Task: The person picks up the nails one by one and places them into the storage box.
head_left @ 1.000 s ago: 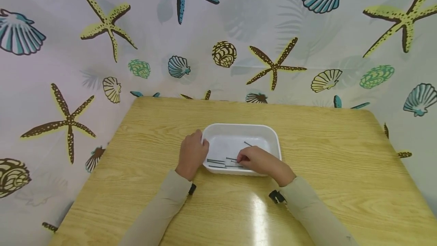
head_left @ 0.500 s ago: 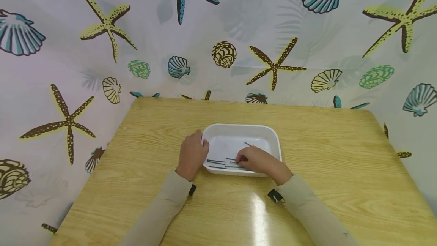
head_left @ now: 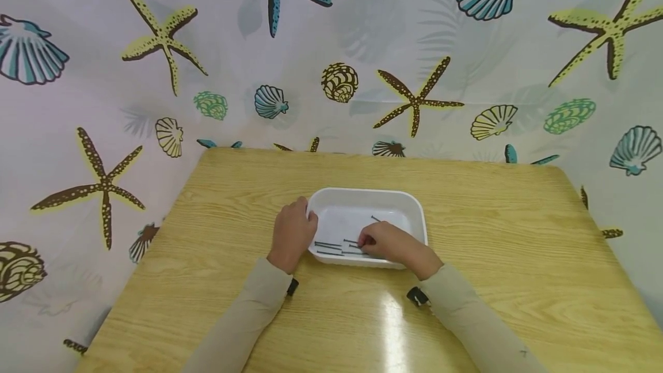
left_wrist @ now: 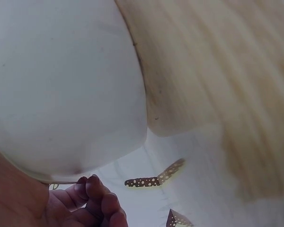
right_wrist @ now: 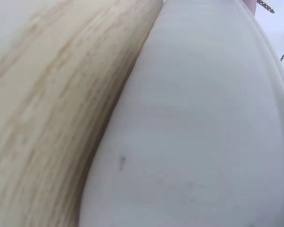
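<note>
A white rectangular tray (head_left: 342, 217) sits on the table, with several thin dark nails (head_left: 328, 245) lying along its near left side. My left hand (head_left: 292, 235) grips the tray's left end, thumb over the rim; in the left wrist view its curled fingers (left_wrist: 100, 198) are at the rim. Reaching in over the near right side, my right hand (head_left: 396, 243) pinches one end of a nail (head_left: 353, 246) low in the tray. Another nail (head_left: 375, 218) slants behind the right hand, partly hidden by it. The right wrist view is filled by the tray's outer wall (right_wrist: 194, 118).
The wood-grain table (head_left: 492, 235) extends around the tray on all sides. A white cloth (head_left: 311, 120) printed with starfish and shells hangs behind and beside the table. Dark straps (head_left: 417, 296) show at the sleeve cuffs.
My right hand and forearm have shifted very slightly left, with the fingertips still down among the nails. The left hand and the tray have stayed practically in place.
</note>
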Demonstrator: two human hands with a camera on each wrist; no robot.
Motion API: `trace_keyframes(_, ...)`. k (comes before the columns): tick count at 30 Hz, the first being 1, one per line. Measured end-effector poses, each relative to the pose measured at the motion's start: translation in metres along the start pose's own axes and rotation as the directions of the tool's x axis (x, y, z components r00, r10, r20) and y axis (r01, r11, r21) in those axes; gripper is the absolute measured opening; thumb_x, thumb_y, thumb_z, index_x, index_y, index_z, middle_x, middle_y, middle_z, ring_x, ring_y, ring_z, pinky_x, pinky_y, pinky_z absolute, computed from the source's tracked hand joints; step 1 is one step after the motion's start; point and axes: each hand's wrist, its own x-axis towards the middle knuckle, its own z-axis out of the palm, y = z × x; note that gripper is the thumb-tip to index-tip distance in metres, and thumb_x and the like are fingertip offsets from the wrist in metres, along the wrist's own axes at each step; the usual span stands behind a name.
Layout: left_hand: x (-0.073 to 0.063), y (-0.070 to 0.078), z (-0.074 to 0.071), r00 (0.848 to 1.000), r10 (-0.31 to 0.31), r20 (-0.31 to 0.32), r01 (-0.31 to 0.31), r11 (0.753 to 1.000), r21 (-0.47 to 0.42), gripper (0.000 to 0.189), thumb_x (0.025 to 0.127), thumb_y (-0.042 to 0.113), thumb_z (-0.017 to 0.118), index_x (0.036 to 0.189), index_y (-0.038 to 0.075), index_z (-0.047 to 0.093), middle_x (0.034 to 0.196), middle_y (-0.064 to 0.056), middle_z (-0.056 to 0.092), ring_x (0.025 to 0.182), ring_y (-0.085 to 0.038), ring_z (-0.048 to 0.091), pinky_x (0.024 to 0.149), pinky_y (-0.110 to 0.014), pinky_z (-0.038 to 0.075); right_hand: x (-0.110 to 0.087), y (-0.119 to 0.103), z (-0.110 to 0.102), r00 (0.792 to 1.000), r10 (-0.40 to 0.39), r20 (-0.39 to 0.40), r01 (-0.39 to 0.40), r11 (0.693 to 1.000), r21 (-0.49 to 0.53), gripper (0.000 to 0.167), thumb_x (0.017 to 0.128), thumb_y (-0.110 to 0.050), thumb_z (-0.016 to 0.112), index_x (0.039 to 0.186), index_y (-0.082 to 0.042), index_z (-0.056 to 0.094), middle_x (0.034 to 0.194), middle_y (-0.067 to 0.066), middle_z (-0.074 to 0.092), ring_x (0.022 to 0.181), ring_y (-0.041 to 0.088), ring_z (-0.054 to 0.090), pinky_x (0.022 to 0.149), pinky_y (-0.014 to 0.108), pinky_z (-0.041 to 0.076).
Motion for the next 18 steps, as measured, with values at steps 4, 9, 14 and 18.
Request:
trace_keyframes(4,0.0011,0.0013,0.0004,1.0,0.002,0.003,-0.002,1.0,0.0,0.013,0.087,0.018,0.055,0.083,0.006,0.053,0.068,-0.006,0.053,0.061,-0.022,0.049,0.055,-0.035,0.038,-0.0009,0.0012,-0.0013,1.0,0.006,0.001,-0.006,1.0,0.007,0.005,0.085,-0.007,0.062,0.087,-0.008,0.067,0.082,-0.003,0.063,0.074,0.008,0.053,0.072,0.029,0.045)
trace_keyframes(9,0.0016,0.0,-0.0002,1.0,0.026,-0.017,-0.026,1.0,0.006,0.013,0.086,0.017,0.055,0.079,0.006,0.052,0.065,-0.006,0.051,0.058,-0.022,0.048,0.052,-0.035,0.037,0.0006,0.0021,-0.0016,1.0,0.008,0.009,-0.008,1.0,0.002,0.005,0.086,-0.008,0.062,0.087,-0.008,0.067,0.083,-0.004,0.063,0.074,0.008,0.053,0.072,0.03,0.044)
trace_keyframes(14,0.0016,-0.001,-0.0005,1.0,0.021,-0.015,-0.021,1.0,0.007,0.013,0.086,0.017,0.056,0.079,0.006,0.053,0.064,-0.006,0.051,0.058,-0.022,0.048,0.052,-0.035,0.037,-0.0002,0.0022,-0.0021,1.0,-0.008,0.011,0.008,1.0,0.006,0.005,0.087,-0.01,0.062,0.088,-0.009,0.067,0.083,-0.004,0.063,0.075,0.007,0.054,0.072,0.029,0.045)
trace_keyframes(18,0.0021,-0.0017,-0.0004,1.0,0.015,-0.007,-0.015,1.0,0.014,0.013,0.086,0.017,0.056,0.08,0.006,0.054,0.066,-0.006,0.052,0.059,-0.022,0.048,0.052,-0.035,0.038,-0.0046,0.0019,-0.0058,0.999,-0.035,-0.017,0.036,0.999,0.017,0.005,0.087,-0.01,0.062,0.089,-0.009,0.067,0.084,-0.006,0.063,0.077,0.006,0.055,0.073,0.029,0.046)
